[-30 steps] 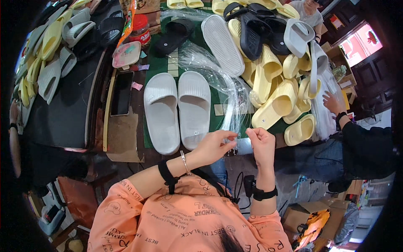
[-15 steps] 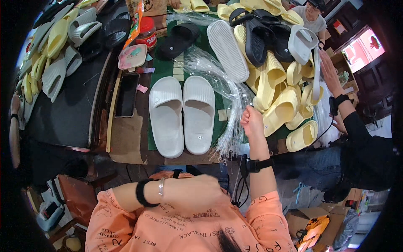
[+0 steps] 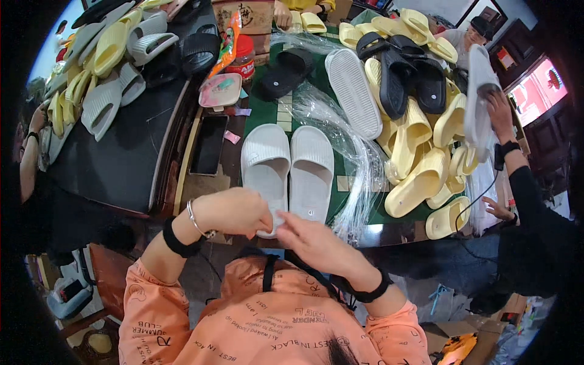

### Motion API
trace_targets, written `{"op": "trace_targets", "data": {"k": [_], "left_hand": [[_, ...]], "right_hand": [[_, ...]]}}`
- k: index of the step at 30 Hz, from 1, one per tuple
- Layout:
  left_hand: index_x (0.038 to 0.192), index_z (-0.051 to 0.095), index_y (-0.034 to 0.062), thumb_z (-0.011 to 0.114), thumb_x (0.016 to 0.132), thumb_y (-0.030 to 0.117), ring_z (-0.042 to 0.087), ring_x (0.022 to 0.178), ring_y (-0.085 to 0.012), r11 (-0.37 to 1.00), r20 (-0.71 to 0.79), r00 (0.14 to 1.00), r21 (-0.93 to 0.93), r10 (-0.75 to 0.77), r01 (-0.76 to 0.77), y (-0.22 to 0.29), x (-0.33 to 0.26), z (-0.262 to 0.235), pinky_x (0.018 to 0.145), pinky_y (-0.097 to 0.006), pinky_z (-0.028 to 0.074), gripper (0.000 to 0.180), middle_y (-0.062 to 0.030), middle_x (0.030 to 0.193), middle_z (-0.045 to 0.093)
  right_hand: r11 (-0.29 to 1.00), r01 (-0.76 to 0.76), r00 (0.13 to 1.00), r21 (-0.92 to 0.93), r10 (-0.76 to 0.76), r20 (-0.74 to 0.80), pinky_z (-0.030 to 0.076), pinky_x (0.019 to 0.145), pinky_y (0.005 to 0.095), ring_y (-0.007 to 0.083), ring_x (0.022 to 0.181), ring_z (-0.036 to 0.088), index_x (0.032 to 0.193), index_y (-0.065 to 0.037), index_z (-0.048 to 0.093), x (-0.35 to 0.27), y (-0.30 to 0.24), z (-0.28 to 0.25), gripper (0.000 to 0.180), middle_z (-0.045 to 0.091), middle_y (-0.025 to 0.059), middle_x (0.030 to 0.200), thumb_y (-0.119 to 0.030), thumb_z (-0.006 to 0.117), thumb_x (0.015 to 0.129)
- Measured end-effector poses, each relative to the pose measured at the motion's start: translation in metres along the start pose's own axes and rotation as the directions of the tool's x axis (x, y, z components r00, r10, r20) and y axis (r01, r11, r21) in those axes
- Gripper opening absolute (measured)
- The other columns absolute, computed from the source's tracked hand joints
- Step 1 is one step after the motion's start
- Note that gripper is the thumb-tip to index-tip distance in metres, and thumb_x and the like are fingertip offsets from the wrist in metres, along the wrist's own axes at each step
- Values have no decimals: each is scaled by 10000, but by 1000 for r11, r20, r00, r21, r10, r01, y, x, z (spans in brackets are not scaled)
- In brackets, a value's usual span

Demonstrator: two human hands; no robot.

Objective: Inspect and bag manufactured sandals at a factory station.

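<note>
Slippers, pale grey, one pair (image 3: 288,171): I log them lying side by side, soles down, toes pointing away from me, on the green mat (image 3: 266,111) near the table's front edge. Moulded foam by the look of it, matte, thick-soled, with a broad ribbed strap over each forefoot and a smooth rounded heel. The left slipper's heel is partly covered by my left hand.

Left hand (image 3: 234,211): curled over the heel of the left slipper, fingers bunched together at its near edge; I cannot tell whether they pinch the slipper itself or something small. Bangle and black band on the wrist.

Right hand (image 3: 316,242): fingers spread and apart, holding nothing that I can see, hovering just beside the left hand and below the right slipper's heel. Black band on the wrist.

Clear plastic bags (image 3: 350,159): thin, glossy, crumpled, fanned out just right of the pair.

Yellow slippers (image 3: 420,155): same moulded shape, heaped at the right of the mat, with black slippers (image 3: 403,76) on top and a white slipper (image 3: 353,92) lying sole up, its tread finely ribbed.

Phone (image 3: 210,145): flat, dark, left of the pair.

Another person's hand (image 3: 500,111) holds a white slipper at far right.
</note>
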State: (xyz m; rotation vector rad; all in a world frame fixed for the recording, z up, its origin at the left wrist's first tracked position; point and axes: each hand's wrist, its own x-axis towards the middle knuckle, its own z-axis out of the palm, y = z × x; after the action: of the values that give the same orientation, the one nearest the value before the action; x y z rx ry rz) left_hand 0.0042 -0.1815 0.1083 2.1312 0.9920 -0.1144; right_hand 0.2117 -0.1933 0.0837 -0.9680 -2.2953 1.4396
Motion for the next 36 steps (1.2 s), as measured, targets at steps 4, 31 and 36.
{"op": "trace_targets", "data": {"k": [4,31,36], "left_hand": [[859,666,44,550,806,196,610,580,-219,989,15,998,-131,-65,67,-4,-3,-11,573,-316,474,199,-75,655,641],[833,657,32,447,875,224,626,794,-236,960,-608,749,-98,-265,261,-167,122,-20,680,-323,491,287,-119,822,645],[767,647,13,531,845,190,516,612,-109,673,-564,612,-736,-554,-68,-167,120,-19,568,-262,410,225,-51,692,613]], "right_hand": [[667,-422,907,614,301,296,422,541,213,59,584,499,1122,-33,501,16,12,15,249,506,-23,688,-173,415,936],[611,-211,900,763,426,-92,319,435,226,89,492,373,865,-59,488,142,59,36,137,425,-1,646,-111,364,890],[926,-108,976,-361,30,-214,424,610,432,377,732,558,930,-25,482,17,20,-28,132,568,199,810,-117,402,878]]}}
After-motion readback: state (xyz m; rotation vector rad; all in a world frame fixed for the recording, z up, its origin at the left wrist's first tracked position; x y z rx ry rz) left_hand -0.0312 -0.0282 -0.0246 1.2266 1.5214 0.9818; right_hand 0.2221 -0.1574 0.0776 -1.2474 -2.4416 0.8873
